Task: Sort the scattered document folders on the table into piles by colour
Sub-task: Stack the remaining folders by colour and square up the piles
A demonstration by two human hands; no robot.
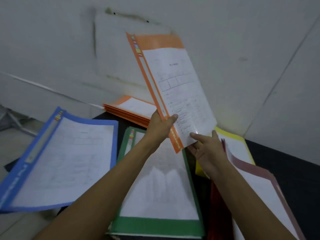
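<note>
An orange folder (170,84) with a white sheet inside is raised upright above the table. My left hand (160,126) grips its spine near the lower end. My right hand (207,149) pinches its bottom corner, thumb on the sheet. Behind it a pile of orange folders (129,110) lies at the table's far edge. A blue folder (57,161) lies at the left, hanging over the table edge. A green folder (159,226) lies in the middle under my arms. To the right are a yellow folder (242,142) and a dark red folder (259,184).
The black table (284,163) stands in a corner against light grey walls (259,49). A metal frame (10,118) sits on the floor at the far left. Floor tiles show at the lower left.
</note>
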